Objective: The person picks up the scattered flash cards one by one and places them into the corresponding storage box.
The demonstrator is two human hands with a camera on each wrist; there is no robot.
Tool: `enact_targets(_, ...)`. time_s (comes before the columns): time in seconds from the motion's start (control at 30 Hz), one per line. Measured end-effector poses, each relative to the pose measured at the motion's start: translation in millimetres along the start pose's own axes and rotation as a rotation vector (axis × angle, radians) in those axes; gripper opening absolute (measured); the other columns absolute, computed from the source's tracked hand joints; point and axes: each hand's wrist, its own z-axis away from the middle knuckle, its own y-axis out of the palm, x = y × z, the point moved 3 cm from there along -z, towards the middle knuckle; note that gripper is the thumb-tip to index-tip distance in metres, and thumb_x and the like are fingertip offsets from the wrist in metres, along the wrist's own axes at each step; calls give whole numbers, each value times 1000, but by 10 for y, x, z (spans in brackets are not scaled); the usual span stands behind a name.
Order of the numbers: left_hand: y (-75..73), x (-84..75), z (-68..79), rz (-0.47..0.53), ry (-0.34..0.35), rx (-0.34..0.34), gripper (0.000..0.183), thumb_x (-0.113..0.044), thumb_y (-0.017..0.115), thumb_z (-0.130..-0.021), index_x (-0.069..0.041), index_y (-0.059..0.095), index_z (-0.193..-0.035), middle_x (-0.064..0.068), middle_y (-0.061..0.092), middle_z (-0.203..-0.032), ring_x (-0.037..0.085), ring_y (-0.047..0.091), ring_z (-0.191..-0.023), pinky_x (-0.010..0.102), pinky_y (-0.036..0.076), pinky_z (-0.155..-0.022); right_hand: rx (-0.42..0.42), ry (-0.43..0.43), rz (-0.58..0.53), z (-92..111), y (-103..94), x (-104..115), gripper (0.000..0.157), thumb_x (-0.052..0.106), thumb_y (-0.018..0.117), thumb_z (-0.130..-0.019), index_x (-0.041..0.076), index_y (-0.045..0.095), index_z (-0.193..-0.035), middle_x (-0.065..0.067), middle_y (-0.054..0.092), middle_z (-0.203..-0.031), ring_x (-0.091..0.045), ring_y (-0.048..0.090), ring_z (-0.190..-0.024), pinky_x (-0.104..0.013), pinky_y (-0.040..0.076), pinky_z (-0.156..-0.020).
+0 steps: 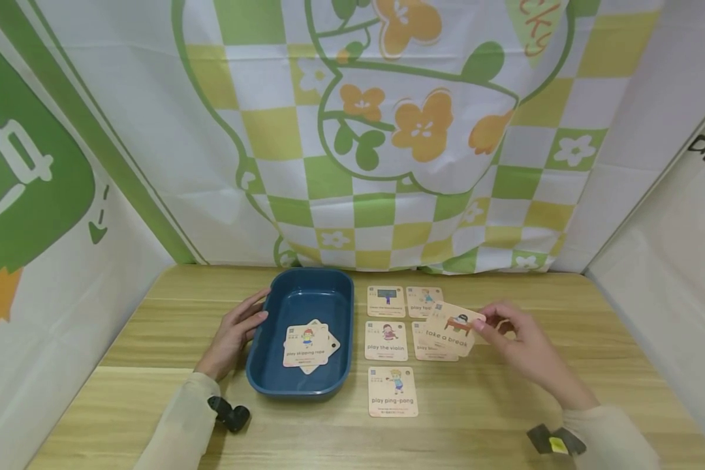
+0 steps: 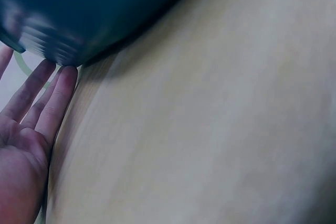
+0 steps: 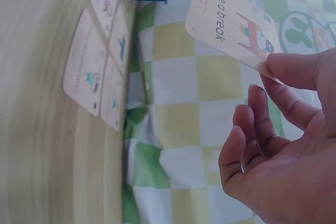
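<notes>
My right hand (image 1: 517,343) pinches the "take a break" card (image 1: 451,328) by one corner between thumb and forefinger. In the right wrist view that card (image 3: 231,24) is tilted up above the table, and the other fingers are loosely bent. From the head view it overlaps a card (image 1: 431,353) lying beneath it. My left hand (image 1: 236,333) rests against the left side of the blue tray (image 1: 258,372), fingers fairly straight, fingertips at the wall in the left wrist view. Inside the tray, the "play skipping rope" card (image 1: 305,344) tops a small loose pile.
Right of the tray, cards lie face up in rows: "play ping-pong" (image 1: 392,391), "play the violin" (image 1: 386,341), a blackboard card (image 1: 385,301) and a partly covered card (image 1: 421,297). A checked cloth (image 1: 352,222) hangs behind the wooden table (image 1: 476,418).
</notes>
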Motion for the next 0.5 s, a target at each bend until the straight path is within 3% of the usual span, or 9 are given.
enact_targets(0.27,2,2,0,2,-4,-2,58,-20,58,-105,-4,37,-156,27,38,-154,14,63,-114,25,56,-86,-7,35,-5,-52,-1,95,5,7,68,-97,5,69,-102,-1,65,-93,-12,58,-81,-24,49,-73)
enact_targets(0.5,14,-14,10,-3,-5,-4,57,-20,57,-105,-4,36,-156,27,38,-154,12,63,-114,25,56,-86,-11,17,-38,-113,112,189,6,5,70,-95,3,71,-101,-1,64,-90,-11,56,-81,-25,48,-73)
